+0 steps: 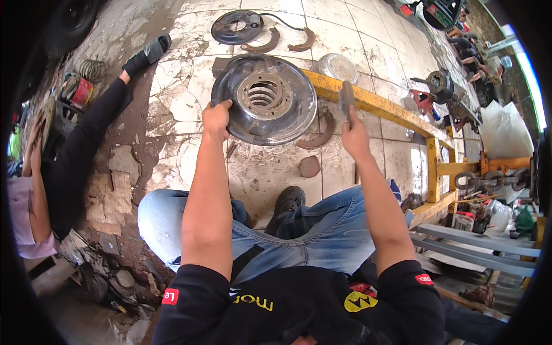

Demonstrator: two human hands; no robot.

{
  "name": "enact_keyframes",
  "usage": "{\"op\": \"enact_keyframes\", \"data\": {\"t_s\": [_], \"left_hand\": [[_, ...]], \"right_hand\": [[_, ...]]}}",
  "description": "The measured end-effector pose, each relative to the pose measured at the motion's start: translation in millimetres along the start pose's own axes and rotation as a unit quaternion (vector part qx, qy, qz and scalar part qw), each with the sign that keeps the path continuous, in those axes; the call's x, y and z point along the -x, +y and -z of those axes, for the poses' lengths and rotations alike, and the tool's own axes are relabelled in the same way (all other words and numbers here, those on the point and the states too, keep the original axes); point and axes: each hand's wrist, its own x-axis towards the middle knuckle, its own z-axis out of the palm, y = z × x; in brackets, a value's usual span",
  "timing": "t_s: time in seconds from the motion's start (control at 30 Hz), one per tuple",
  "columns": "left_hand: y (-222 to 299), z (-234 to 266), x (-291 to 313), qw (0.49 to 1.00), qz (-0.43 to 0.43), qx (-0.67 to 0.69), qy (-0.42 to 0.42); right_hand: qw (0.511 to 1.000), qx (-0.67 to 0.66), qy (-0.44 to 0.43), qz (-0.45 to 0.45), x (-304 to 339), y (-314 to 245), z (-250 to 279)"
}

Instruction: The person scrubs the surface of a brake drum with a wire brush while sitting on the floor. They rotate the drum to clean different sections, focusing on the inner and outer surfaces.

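A dark round metal brake drum plate [290,118] with a bolted hub ring and a ribbed centre hole stands tilted against a yellow metal bar [379,106]. My left hand [215,119] grips its left rim. My right hand [355,137] is raised to the right of the drum, closed around the handle of a small grey tool [347,98] that points upward. My knees in blue jeans [322,230] and a black shoe [286,202] are below.
Another backing plate [236,27] and two curved brake shoes [270,43] lie on the cracked tile floor beyond. A metal bowl [336,67] sits behind the bar. A second person in black trousers [86,132] sits at left. Axle parts and grey metal bars crowd the right.
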Motion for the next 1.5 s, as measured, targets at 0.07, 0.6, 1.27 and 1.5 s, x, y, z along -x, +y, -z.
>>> {"op": "enact_keyframes", "data": {"t_s": [0.07,0.6,1.27,1.5], "left_hand": [[-5,2,-5,0.999,-0.021,-0.02,0.018],[13,-9,18,0.993,-0.026,-0.104,0.054],[9,-5,16,0.993,-0.011,-0.095,0.063],[19,-21,31,0.993,0.001,-0.105,0.057]], "right_hand": [[0.996,-0.044,0.05,0.055,4,9,2],[0.963,0.094,-0.217,-0.126,0,36,-122],[0.687,-0.154,-0.138,-0.697,87,60,-217],[0.639,-0.362,-0.046,-0.677,84,91,-249]]}}
